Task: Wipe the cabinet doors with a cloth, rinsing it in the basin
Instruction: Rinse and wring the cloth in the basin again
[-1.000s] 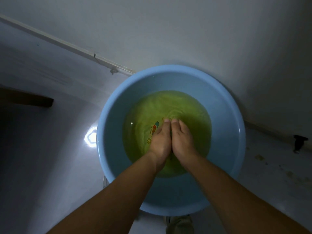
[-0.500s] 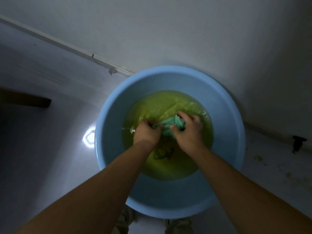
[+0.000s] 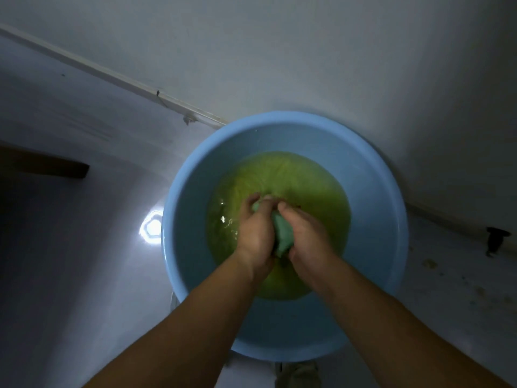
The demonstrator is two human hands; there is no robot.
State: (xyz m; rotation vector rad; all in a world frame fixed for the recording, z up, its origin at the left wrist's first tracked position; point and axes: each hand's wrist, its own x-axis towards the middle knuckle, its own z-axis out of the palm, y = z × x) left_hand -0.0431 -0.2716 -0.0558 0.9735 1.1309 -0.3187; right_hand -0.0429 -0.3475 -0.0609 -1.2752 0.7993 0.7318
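Running near-to-far lengthwise: bunched cloth (image 3: pixel 283 233)

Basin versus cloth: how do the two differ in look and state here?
The basin is pale blue, the cloth teal. The basin is wide, round and holds yellowish water; the cloth is a small wad, gripped between the left hand and right hand. Both are cool, bluish shades.

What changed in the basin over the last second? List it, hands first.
A second ago both hands lay flat side by side in the water, with no cloth showing. Since then the left hand and right hand have curled round the green cloth, bunching it between them. Now they squeeze it, close together. The blue basin stayed where it was, still holding yellow-green water.
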